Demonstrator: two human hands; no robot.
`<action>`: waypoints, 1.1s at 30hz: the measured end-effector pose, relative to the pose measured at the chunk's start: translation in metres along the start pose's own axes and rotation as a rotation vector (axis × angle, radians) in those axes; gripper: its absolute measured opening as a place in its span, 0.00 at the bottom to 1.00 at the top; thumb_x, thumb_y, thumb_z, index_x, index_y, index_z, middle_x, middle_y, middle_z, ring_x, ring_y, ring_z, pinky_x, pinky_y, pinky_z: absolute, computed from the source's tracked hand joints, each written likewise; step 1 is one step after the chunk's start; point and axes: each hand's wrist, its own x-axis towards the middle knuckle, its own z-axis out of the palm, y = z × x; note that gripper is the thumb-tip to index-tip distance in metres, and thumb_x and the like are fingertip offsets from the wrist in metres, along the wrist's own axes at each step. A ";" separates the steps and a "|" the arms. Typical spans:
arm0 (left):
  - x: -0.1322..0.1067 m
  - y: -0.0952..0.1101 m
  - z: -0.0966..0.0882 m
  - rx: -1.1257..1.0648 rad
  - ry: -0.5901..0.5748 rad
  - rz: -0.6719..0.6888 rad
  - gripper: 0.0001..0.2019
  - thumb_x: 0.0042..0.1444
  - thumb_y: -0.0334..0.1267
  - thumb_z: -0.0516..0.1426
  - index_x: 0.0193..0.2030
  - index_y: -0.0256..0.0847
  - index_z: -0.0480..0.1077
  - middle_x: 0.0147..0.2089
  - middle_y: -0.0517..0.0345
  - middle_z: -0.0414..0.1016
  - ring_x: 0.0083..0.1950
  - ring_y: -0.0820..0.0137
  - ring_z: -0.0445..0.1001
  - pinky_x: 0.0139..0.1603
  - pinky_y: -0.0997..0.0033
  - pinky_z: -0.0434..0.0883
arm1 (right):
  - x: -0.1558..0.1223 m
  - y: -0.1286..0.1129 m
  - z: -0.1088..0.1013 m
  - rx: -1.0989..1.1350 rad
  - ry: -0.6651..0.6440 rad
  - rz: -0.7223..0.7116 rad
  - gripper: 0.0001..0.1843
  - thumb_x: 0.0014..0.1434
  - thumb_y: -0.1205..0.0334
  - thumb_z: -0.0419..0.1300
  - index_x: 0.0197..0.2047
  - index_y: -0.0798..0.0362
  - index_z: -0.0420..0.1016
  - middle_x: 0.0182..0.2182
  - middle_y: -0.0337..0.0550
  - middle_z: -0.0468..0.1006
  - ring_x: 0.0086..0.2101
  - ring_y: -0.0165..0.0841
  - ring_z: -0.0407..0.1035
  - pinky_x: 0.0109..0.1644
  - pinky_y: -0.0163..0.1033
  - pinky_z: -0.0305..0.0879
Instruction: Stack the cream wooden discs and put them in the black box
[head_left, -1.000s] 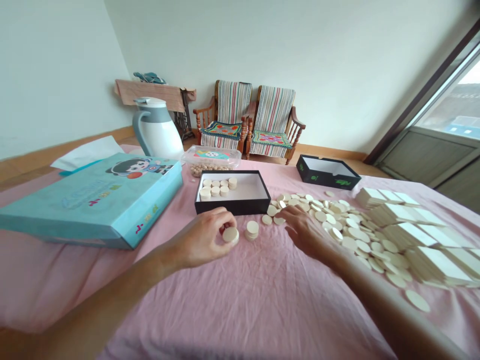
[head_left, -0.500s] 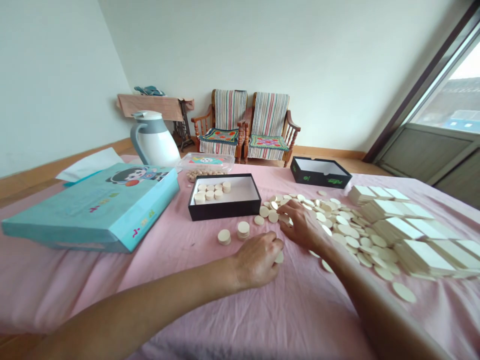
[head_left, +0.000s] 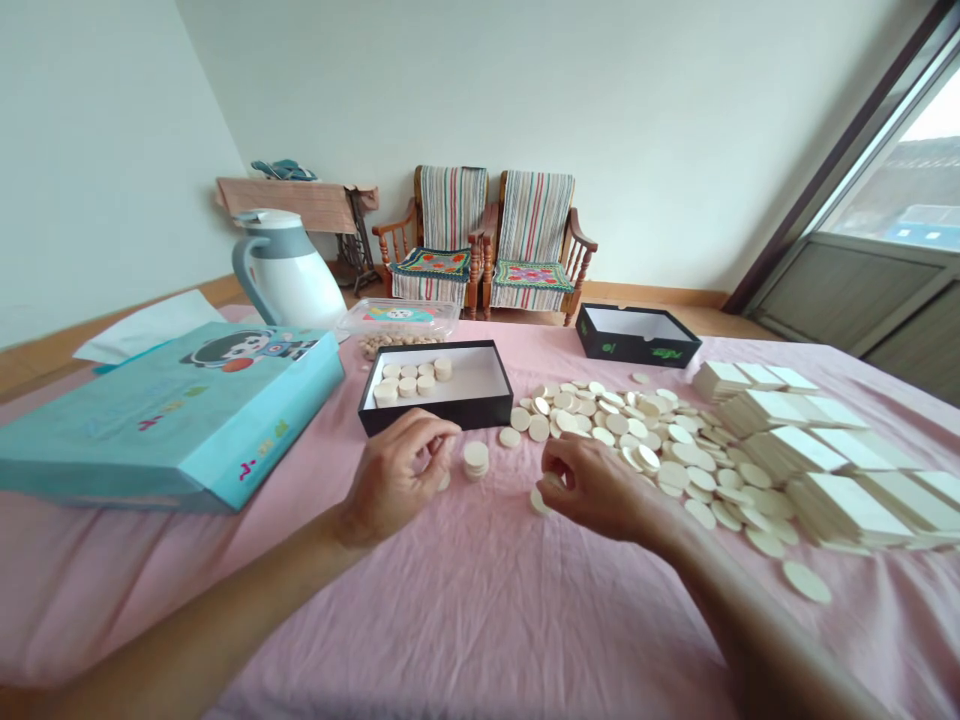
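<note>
Sorting pale round wooden discs (head_left: pixel 637 430) into stacks at the middle of the pink-clothed worktop (head_left: pixel 487 610).
The right hand (head_left: pixel 592 482) pinches a single disc (head_left: pixel 538 500). The left hand (head_left: pixel 397 472) curls beside the short disc stack (head_left: pixel 475 458), its grip unclear. Stacking calls for squared edges.

Discs (head_left: pixel 600 420) cream, plain. Tablecloth (head_left: pixel 487 600) pale pink, no pattern. Near box (head_left: pixel 435 412) blk outside, wht inside; far box (head_left: pixel 637 348) blk w/ green print. Flat box (head_left: pixel 172 430) teal w/ cartoon print, multicolour lettering. Jug (head_left: pixel 292 280) wht + grey. Chairs (head_left: pixel 457 205) brown wood, striped covers, floral cushions. Card stacks (head_left: pixel 810 450) cream, wht tops.
</note>
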 end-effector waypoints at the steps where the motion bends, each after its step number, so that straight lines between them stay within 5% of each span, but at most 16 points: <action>1: -0.001 -0.008 -0.002 0.011 0.066 -0.027 0.05 0.57 0.29 0.54 0.38 0.37 0.71 0.33 0.57 0.72 0.32 0.74 0.69 0.36 0.74 0.67 | -0.001 -0.003 0.003 -0.019 0.006 0.001 0.03 0.49 0.65 0.55 0.25 0.54 0.65 0.24 0.39 0.68 0.25 0.28 0.60 0.29 0.34 0.52; 6: -0.003 -0.034 -0.003 0.004 0.146 -0.147 0.04 0.55 0.29 0.56 0.36 0.36 0.72 0.30 0.58 0.71 0.29 0.75 0.68 0.32 0.75 0.67 | 0.001 -0.006 0.012 -0.057 0.026 0.068 0.07 0.52 0.62 0.55 0.26 0.54 0.63 0.25 0.41 0.70 0.26 0.29 0.62 0.30 0.35 0.52; 10: -0.002 -0.038 -0.001 -0.014 0.140 -0.189 0.04 0.55 0.30 0.56 0.36 0.36 0.72 0.29 0.59 0.71 0.28 0.75 0.68 0.32 0.74 0.67 | 0.002 0.000 0.000 -0.040 0.033 0.125 0.12 0.58 0.54 0.53 0.29 0.53 0.66 0.26 0.42 0.71 0.27 0.31 0.64 0.31 0.36 0.54; 13: -0.002 -0.038 -0.001 -0.024 0.130 -0.198 0.05 0.55 0.31 0.56 0.36 0.37 0.72 0.28 0.60 0.71 0.28 0.75 0.68 0.32 0.74 0.67 | -0.002 0.004 -0.010 0.031 -0.096 0.007 0.07 0.55 0.59 0.58 0.36 0.52 0.69 0.31 0.41 0.73 0.31 0.30 0.66 0.33 0.35 0.57; 17: -0.003 -0.037 -0.004 -0.025 0.131 -0.203 0.04 0.55 0.32 0.56 0.36 0.37 0.73 0.28 0.60 0.71 0.28 0.74 0.69 0.32 0.74 0.67 | -0.007 0.002 -0.013 0.015 -0.227 -0.139 0.14 0.49 0.70 0.61 0.41 0.52 0.68 0.40 0.42 0.72 0.39 0.32 0.67 0.40 0.37 0.59; 23: -0.003 -0.039 -0.006 -0.040 0.147 -0.230 0.04 0.55 0.32 0.56 0.36 0.37 0.72 0.29 0.59 0.72 0.27 0.75 0.69 0.32 0.74 0.68 | -0.006 -0.001 -0.007 -0.022 -0.148 -0.046 0.05 0.52 0.65 0.59 0.34 0.53 0.66 0.30 0.40 0.71 0.31 0.30 0.64 0.34 0.36 0.56; 33: -0.004 -0.039 -0.007 -0.035 0.136 -0.257 0.05 0.55 0.33 0.56 0.36 0.37 0.72 0.29 0.59 0.72 0.27 0.75 0.69 0.32 0.75 0.68 | -0.007 -0.010 0.013 -0.161 -0.045 0.031 0.14 0.55 0.51 0.57 0.29 0.52 0.61 0.27 0.42 0.70 0.28 0.33 0.64 0.30 0.37 0.52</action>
